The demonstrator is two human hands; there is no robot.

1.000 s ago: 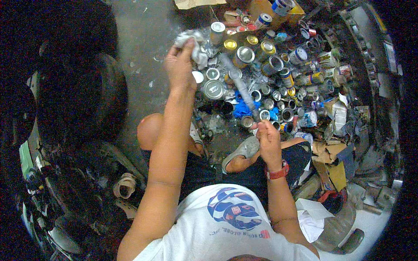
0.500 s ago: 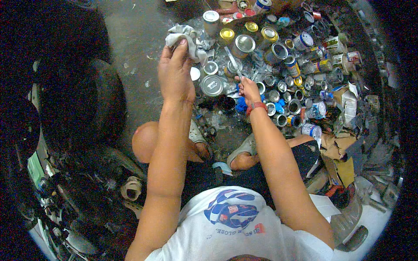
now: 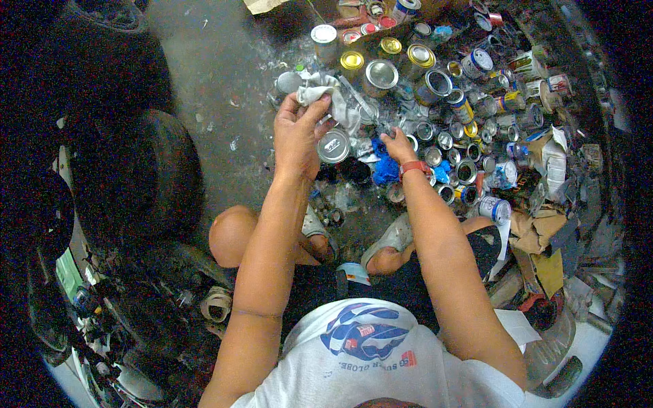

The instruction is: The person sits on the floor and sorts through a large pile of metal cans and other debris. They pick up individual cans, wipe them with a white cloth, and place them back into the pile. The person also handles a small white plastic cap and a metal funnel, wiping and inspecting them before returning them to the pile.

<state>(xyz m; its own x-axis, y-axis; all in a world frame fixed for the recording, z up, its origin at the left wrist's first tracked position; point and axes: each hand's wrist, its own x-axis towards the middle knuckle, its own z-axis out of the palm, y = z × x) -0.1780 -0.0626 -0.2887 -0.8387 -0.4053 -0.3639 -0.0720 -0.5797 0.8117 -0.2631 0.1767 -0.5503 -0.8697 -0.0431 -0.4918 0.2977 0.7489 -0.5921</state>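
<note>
My left hand (image 3: 296, 139) is closed on a crumpled pale grey rag (image 3: 320, 93), pinched between thumb and fingers. Part of the rag hangs down on the right, close beside a narrow spatula (image 3: 356, 96). Whether cloth and blade touch, I cannot tell. The spatula's long pale blade slants up and to the left from my right hand (image 3: 398, 147), which is closed around its handle. Below the rag stands a round can with a silver lid (image 3: 333, 145). A wide can with a metal lid (image 3: 381, 74) is just beyond the blade.
Many paint cans crowd the floor to the right, among them a yellow-lidded can (image 3: 352, 60) and a white-lidded can (image 3: 324, 34). Crumpled blue material (image 3: 386, 168) lies below my right hand. A large dark tyre (image 3: 160, 180) stands at the left. Torn cardboard (image 3: 537, 231) lies at the right.
My left hand has moved right and nearer, bringing the rag beside the spatula's blade. A round grey lid is now uncovered to its left. The right hand has shifted slightly right and nearer.
</note>
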